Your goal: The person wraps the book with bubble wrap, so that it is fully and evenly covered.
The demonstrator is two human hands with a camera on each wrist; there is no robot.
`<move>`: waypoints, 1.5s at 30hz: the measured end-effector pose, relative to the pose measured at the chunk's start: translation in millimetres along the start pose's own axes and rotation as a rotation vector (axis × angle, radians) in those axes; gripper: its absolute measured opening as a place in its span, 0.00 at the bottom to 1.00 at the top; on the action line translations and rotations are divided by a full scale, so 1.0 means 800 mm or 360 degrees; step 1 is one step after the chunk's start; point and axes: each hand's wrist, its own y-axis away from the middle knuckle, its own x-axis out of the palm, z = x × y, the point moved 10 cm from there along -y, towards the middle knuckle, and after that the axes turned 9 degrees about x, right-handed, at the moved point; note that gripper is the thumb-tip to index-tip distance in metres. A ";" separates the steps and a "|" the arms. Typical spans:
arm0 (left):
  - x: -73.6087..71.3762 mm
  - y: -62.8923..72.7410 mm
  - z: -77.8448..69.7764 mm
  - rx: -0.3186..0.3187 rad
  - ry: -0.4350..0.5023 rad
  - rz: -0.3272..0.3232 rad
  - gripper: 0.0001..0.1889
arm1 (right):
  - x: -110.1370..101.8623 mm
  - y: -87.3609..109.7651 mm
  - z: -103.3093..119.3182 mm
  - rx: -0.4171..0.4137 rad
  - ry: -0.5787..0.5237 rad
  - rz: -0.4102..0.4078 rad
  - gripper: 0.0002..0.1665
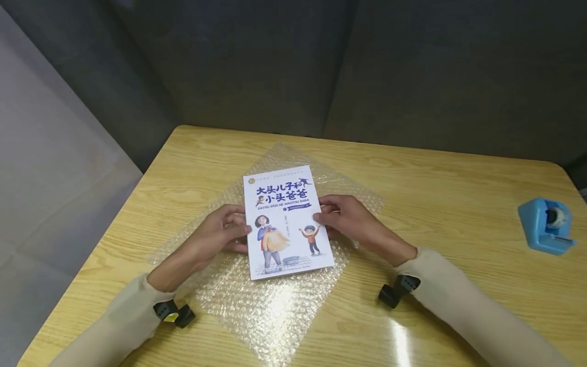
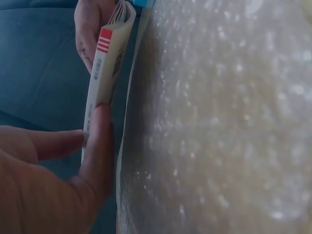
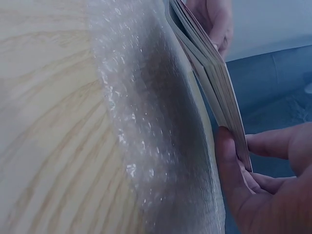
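Observation:
A thin white paperback book (image 1: 286,229), with blue Chinese lettering and drawn figures on its cover, is held by both hands above a sheet of bubble wrap (image 1: 270,316). My left hand (image 1: 220,229) grips the spine side, thumb on the cover and fingers beneath. On the opposite edge, my right hand (image 1: 348,219) pinches the pages between thumb and fingers. In the left wrist view, the spine (image 2: 95,83) shows red stripes at one end. From the right wrist, the page edges (image 3: 219,90) are visible, slightly fanned, with a gap between book and wrap.
The bubble wrap lies diagonally on a wooden table (image 1: 440,214). A blue tape dispenser (image 1: 545,224) with a roll of tape stands at the right of the table. Dark curtains (image 1: 293,66) hang behind the table's far edge, and a grey-white panel (image 1: 50,178) is at the left.

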 end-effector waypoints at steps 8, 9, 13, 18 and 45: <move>-0.004 0.003 0.005 0.0012 -0.0037 0.0002 0.43 | 0.005 -0.009 0.003 -0.0013 0.0175 -0.0030 0.28; -0.004 0.004 0.005 0.0019 -0.0038 0.0008 0.45 | 0.006 -0.010 0.004 -0.0013 0.0184 -0.0029 0.28; -0.007 0.006 0.003 0.0034 -0.0077 0.0023 0.48 | 0.011 -0.014 0.006 -0.0029 0.0208 -0.0010 0.27; -0.010 0.007 0.001 0.0042 -0.0147 0.0039 0.49 | 0.017 -0.016 0.005 -0.0021 0.0234 0.0014 0.25; -0.006 0.010 0.002 0.0051 -0.0254 0.0163 0.48 | 0.017 -0.014 -0.002 0.0038 0.0160 -0.0027 0.10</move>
